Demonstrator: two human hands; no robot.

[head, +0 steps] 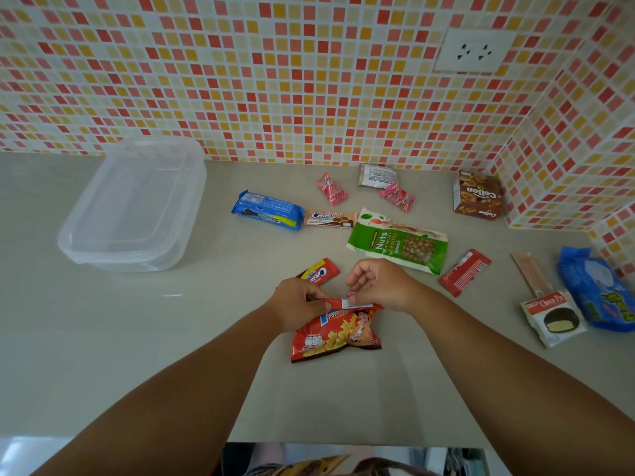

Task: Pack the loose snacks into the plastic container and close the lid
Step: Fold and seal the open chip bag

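1. Container (132, 207), clear plastic with its lid on, sits on the grey counter (103, 338) at 10 o'clock from the hands, against the tiled wall (275, 80).
2. Left hand (298, 305) pinches the top edge of a red potato-snack bag (338, 333) lying at centre.
3. Right hand (381, 286) pinches the same top edge, fingers curled, just beside the left.
4. Loose snacks lie scattered from 12 to 3 o'clock: a blue cookie pack (268, 210), a green nuts pouch (398, 243), a brown Collon box (477, 195) and a Choco Pie packet (553, 319).
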